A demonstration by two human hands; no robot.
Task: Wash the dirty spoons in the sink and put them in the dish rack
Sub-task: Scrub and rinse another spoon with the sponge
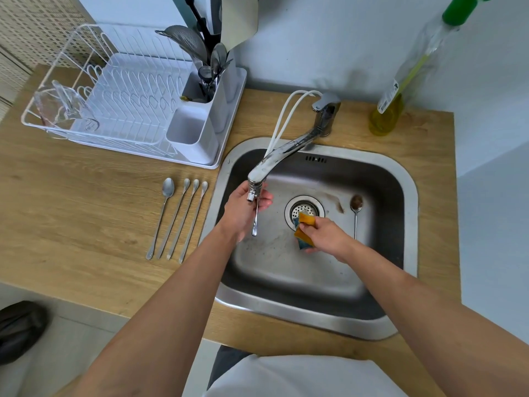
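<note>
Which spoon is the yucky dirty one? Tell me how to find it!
Look inside the metal sink, to the right of the round drain. A spoon lies flat on the sink's bottom there, alone, with its bowl pointing toward the back wall. Unlike the four shiny spoons lined up on the wooden counter, its bowl is covered in brown gunk.

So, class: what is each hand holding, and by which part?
The left hand grips a spoon by its upper end, handle pointing down. The right hand pinches the sponge by its edge.
</note>
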